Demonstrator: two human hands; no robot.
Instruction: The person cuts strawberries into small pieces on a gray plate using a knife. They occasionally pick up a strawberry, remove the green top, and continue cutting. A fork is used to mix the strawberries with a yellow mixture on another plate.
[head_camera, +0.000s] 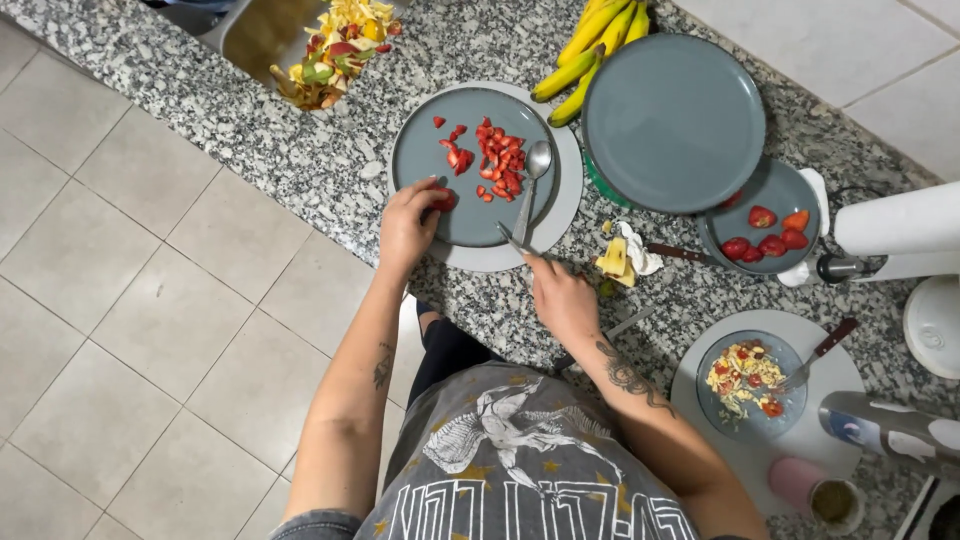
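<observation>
A grey plate (432, 170) on a white board holds a pile of chopped strawberry pieces (498, 165) and a metal spoon (532, 185). My left hand (408, 222) rests on the plate's near left rim and pinches a whole strawberry (441, 197) against it. My right hand (562, 297) is at the counter's front edge, gripping a knife (513, 240) whose blade tip points up towards the plate.
Bananas (590, 50) lie by a large upturned grey plate (673, 120). A small plate of whole strawberries (768, 235), a bowl of mixed fruit with a fork (748, 380), fruit peelings (335, 50) by the sink, a paper towel roll (900, 225) and cups crowd the granite counter.
</observation>
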